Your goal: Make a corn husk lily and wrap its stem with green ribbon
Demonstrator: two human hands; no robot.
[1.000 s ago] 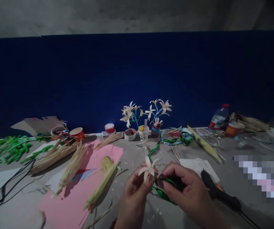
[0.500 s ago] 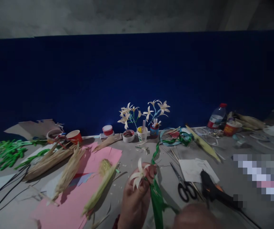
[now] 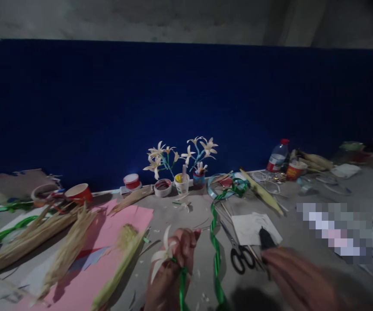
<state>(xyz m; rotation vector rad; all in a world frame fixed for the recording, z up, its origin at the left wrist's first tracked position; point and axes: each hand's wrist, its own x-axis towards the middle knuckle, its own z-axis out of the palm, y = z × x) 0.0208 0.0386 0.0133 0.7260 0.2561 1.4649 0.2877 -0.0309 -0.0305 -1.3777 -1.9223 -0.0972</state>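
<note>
My left hand (image 3: 173, 272) is closed round the base of a white flower (image 3: 163, 255) with long narrow petals, which looks made of corn husk. A green ribbon (image 3: 217, 250) runs from a coil at the back down to the lower edge, and a green strip also hangs from the flower's base. At right, my blurred right hand (image 3: 299, 272) lies over the body of a black hot glue gun (image 3: 266, 238); only its nozzle end shows clearly. Whether those fingers grip it I cannot tell. Black-handled scissors (image 3: 242, 258) lie between both hands.
White paper (image 3: 249, 226) lies under the nozzle. Left are pink paper (image 3: 144, 216), dried corn husks (image 3: 71, 246) and a greenish husk (image 3: 118, 272). At the back stand finished flowers (image 3: 155, 157), a small white cup (image 3: 182, 186) and a plastic bottle (image 3: 277, 157).
My right hand has moved from the lower edge out to the hot glue gun. My left hand, still holding the flower, has shifted left and lower, and the ribbon beside it has swung free. The view has turned right.
</note>
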